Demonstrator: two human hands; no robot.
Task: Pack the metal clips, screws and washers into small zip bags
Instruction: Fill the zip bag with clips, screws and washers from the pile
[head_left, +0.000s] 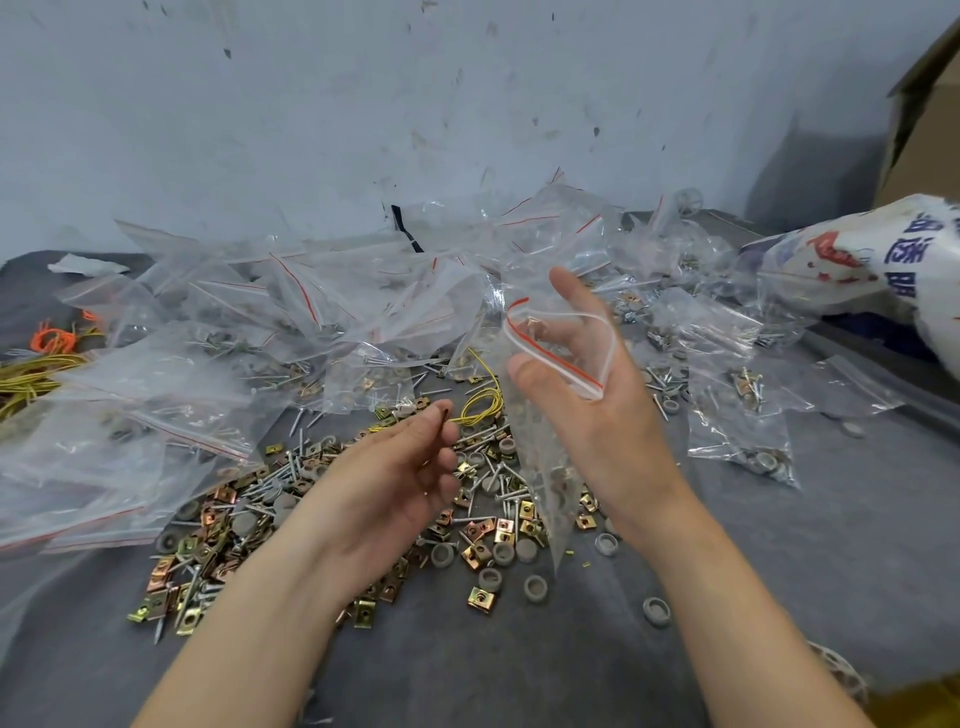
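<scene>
Table (779, 597) in grey cloth, loaded along the far side with filled zip bags (322, 301). Lay strewn loose in the middle: metal clips (480, 597), screws (291, 467), grey washers (535, 587). Held above them in right hand (608, 415): clear zip bag (540, 457), mouth stretched wide round thumb and fingers. Pinched between thumb and forefinger of left hand (384, 483): small dark piece (445, 422), too small to name.

We face a pale grey wall (363, 104), flecked with dark scuffs, from nine to one o'clock. Dark grey cloth (810, 561) spreads below it, and a cardboard box (930, 109) stands at two o'clock.
</scene>
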